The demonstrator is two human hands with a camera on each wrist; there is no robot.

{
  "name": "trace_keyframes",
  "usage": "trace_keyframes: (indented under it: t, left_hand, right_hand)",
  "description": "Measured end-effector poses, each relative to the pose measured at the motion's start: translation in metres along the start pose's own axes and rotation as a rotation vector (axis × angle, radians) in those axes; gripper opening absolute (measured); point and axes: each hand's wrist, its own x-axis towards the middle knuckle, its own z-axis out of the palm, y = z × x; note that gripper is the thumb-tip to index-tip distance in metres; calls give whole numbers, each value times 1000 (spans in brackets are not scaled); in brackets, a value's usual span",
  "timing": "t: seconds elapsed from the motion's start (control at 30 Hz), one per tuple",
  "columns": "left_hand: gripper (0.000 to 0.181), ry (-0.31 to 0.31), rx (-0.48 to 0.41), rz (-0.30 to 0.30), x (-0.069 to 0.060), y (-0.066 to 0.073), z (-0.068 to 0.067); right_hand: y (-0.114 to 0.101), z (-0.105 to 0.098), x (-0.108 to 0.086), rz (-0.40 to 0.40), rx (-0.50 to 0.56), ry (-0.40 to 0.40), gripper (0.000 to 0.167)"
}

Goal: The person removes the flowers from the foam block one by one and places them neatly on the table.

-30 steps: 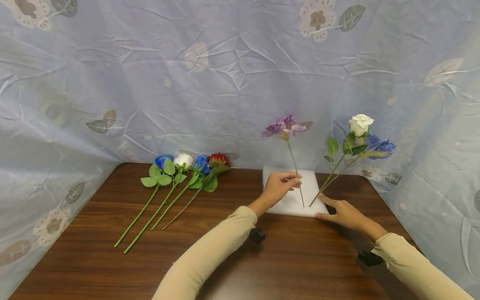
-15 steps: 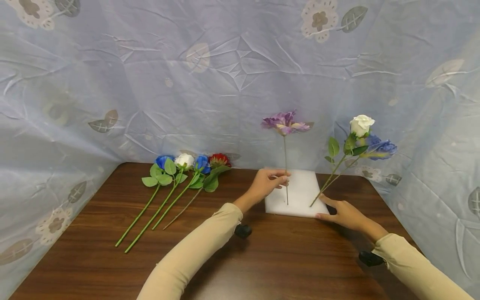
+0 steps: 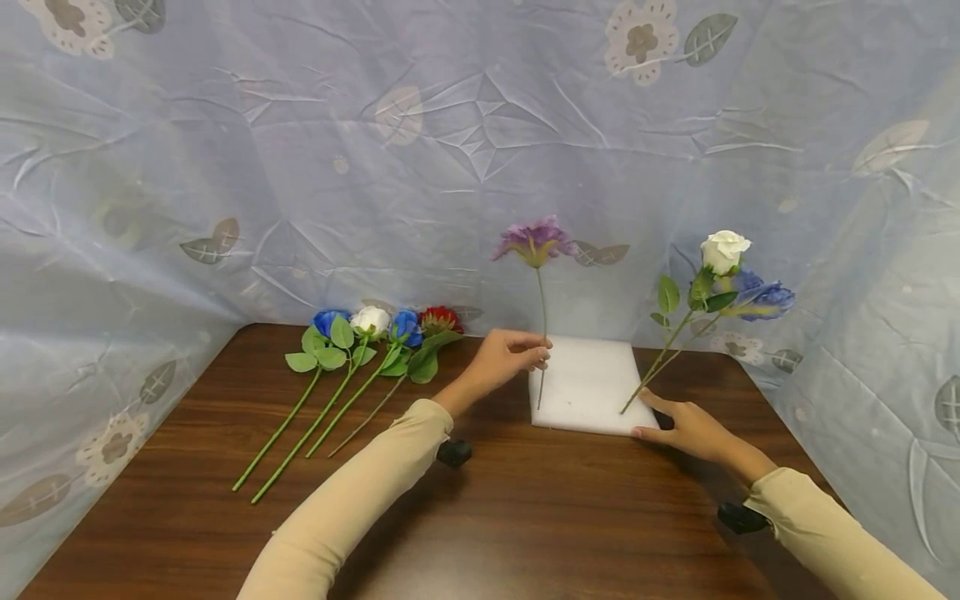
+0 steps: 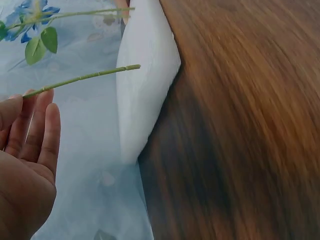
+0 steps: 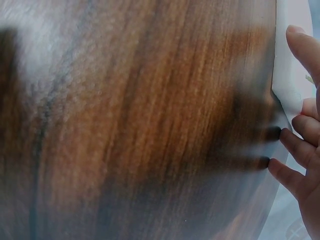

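Observation:
My left hand (image 3: pixel 504 367) pinches the thin stem of a purple artificial flower (image 3: pixel 536 242) between thumb and fingers. The flower stands nearly upright above the left part of a white foam block (image 3: pixel 592 383). In the left wrist view the bare lower end of the stem (image 4: pixel 100 74) shows in front of the foam; whether it touches cannot be told. My right hand (image 3: pixel 693 427) grips the block's front right corner, thumb on the front edge and fingers at the side. A white rose (image 3: pixel 724 252) and a blue flower (image 3: pixel 761 298) lean right, their stems stuck in the foam.
On the left of the brown wooden table (image 3: pixel 480 533) lie a blue rose (image 3: pixel 328 322), a white rose (image 3: pixel 370 322), another blue rose (image 3: pixel 406 327) and a red flower (image 3: pixel 440 319), stems toward me. A patterned pale curtain (image 3: pixel 375 167) hangs behind the table.
My left hand has carried the purple flower leftward over the foam, its tilted stem coming closer to upright. The right hand stays at the block's corner.

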Motion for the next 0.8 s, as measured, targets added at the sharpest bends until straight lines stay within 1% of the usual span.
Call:
trace_keyframes:
  t: [0.13, 0.17, 0.23, 0.37, 0.43, 0.6, 0.67, 0.8]
  left_hand:
    - [26, -4, -19, -18, -4, 2, -13]
    - [26, -2, -11, -23, -5, 3, -16]
    - [26, -2, 15, -29, -7, 4, -23]
    - [26, 8, 102, -47, -11, 6, -38]
    - [26, 6, 114, -43, -12, 6, -44]
    - [26, -7, 107, -23, -15, 5, -59]
    - [26, -13, 108, -28, -16, 4, -65]
    - [27, -20, 123, -56, -20, 4, -76]
  right_hand:
    - [1, 0, 1, -4, 3, 3, 86]
    - [1, 1, 1, -5, 1, 5, 86]
    - [1, 1, 1, -7, 0, 8, 86]
    - [0, 1, 0, -12, 1, 14, 86]
    - [0, 1, 0, -15, 4, 17, 85]
    - [-1, 1, -1, -12, 8, 16, 85]
    - [-1, 1, -1, -8, 9, 13, 85]
    - [-1, 0, -1, -6, 13, 8, 85]
